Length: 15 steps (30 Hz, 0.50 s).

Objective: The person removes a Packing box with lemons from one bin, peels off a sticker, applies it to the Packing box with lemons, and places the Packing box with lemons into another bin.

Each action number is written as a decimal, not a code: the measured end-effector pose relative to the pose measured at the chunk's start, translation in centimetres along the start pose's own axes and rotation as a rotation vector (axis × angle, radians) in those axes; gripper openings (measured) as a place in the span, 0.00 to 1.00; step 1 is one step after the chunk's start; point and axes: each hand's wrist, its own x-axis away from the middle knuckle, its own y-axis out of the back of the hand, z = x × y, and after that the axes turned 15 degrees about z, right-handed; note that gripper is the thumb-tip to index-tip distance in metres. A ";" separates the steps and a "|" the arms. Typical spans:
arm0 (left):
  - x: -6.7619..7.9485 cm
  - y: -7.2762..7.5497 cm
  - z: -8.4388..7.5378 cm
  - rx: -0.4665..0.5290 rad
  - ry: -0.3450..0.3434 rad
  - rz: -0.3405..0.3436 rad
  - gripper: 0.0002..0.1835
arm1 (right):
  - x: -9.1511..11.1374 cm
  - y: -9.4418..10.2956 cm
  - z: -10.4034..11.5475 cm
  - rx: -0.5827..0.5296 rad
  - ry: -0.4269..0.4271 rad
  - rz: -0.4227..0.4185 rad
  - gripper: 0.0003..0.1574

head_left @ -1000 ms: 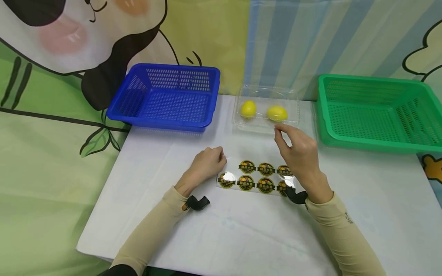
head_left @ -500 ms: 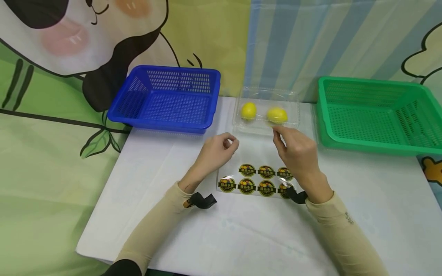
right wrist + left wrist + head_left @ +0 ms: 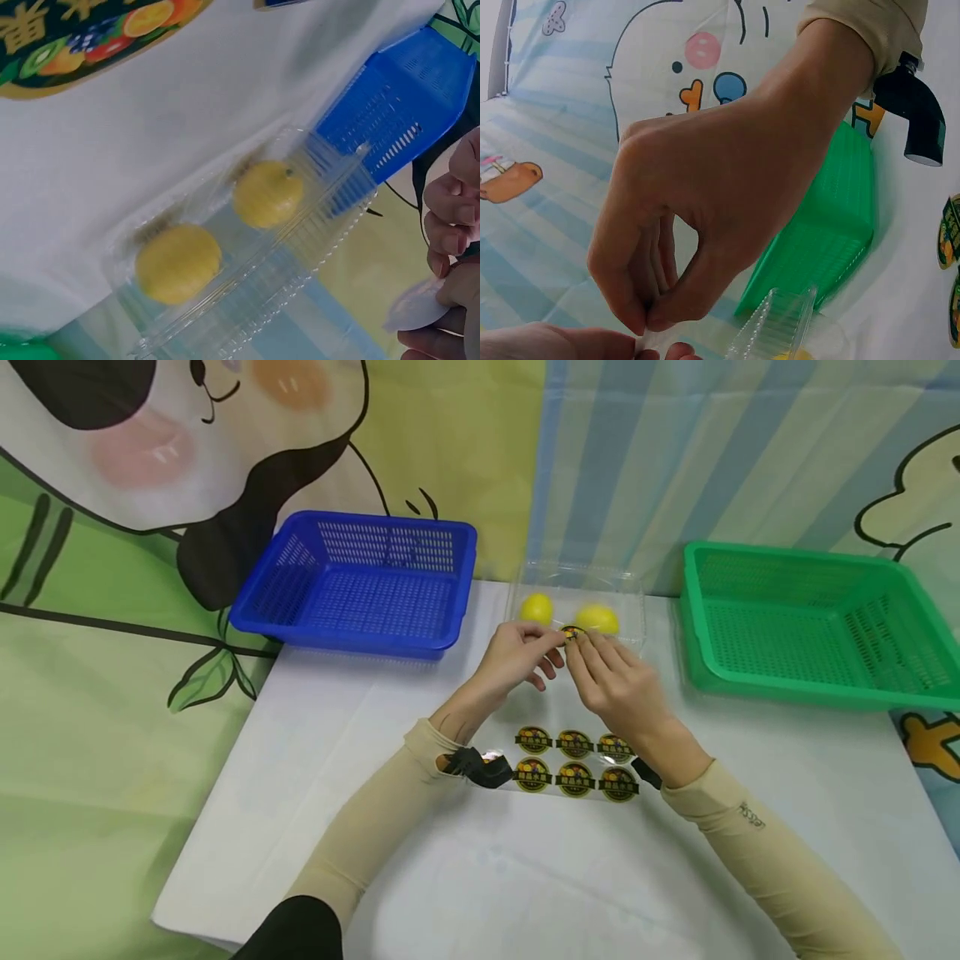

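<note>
My left hand (image 3: 517,660) and right hand (image 3: 618,681) meet in front of the clear plastic box (image 3: 636,625). Between their fingertips is a small round fruit-label sticker (image 3: 573,632), pinched from both sides, its printed face showing in the head view. The right wrist view shows the pale back of the sticker (image 3: 416,307). In the left wrist view, the right hand (image 3: 697,195) brings thumb and forefinger together on it. Two yellow lemons (image 3: 537,609) (image 3: 178,262) sit in the box. Below the hands lies a clear sheet of round stickers (image 3: 575,779), partly hidden by the left wrist.
A blue plastic basket (image 3: 345,643) stands at the back left of the white-covered table (image 3: 525,877). At the back right is a green basket (image 3: 795,685). Behind them hangs a cartoon-printed cloth (image 3: 450,443). Black wrist cameras (image 3: 487,770) sit at both cuffs.
My left hand has risen from beside the sheet's left end and moved right to meet the right hand. The right hand has turned and shifted slightly left; the sticker now shows between them.
</note>
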 end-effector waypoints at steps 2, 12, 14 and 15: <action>-0.3 0.0 0.0 0.018 0.001 0.008 0.11 | 0.0 -0.2 -0.1 -0.035 -0.015 0.018 0.09; -2.7 2.4 0.0 -0.103 0.057 0.082 0.13 | 0.6 -1.2 -3.3 -0.888 -0.677 0.301 0.21; -3.2 2.9 -0.3 -0.133 0.062 0.106 0.11 | 0.3 -1.4 -4.2 -1.130 -0.836 0.436 0.26; -3.4 3.0 -0.4 -0.143 0.064 0.116 0.10 | 0.1 -1.5 -4.7 -1.240 -0.897 0.505 0.29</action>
